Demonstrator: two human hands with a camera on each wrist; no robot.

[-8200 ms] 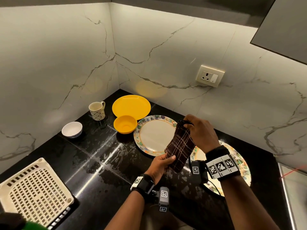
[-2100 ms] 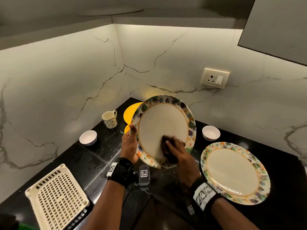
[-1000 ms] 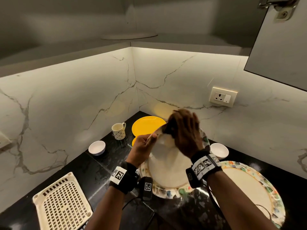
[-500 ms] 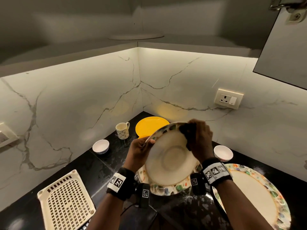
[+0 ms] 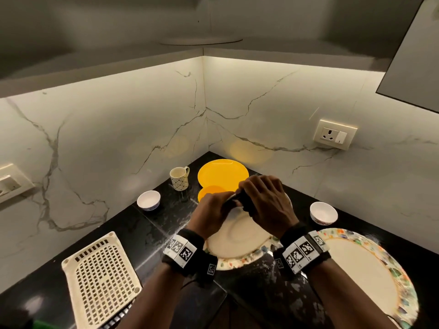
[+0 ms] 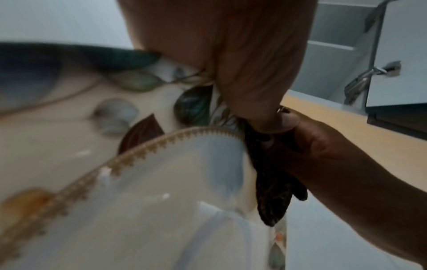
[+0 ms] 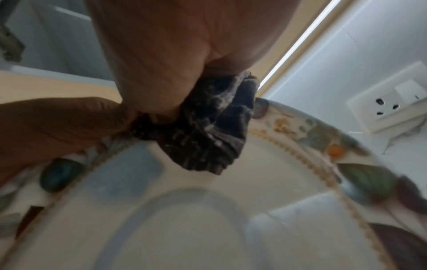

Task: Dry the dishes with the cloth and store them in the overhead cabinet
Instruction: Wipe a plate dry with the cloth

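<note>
Two leaf-patterned round plates are in view: one held tilted above the middle of the counter, one lying flat at the near right. There are two small white bowls, one at the left and one at the right, plus one yellow plate and one orange-yellow bowl just in front of it in the far corner, one patterned cream mug and one cream perforated plastic rack at the near left. The glossy black stone counter fills a corner of white veined marble walls, each with a socket plate, under grey overhead cabinets. The left hand grips the tilted plate's far rim with curled fingers. The right hand pinches a dark checked cloth over that same rim, thumb on the plate's face.
</note>
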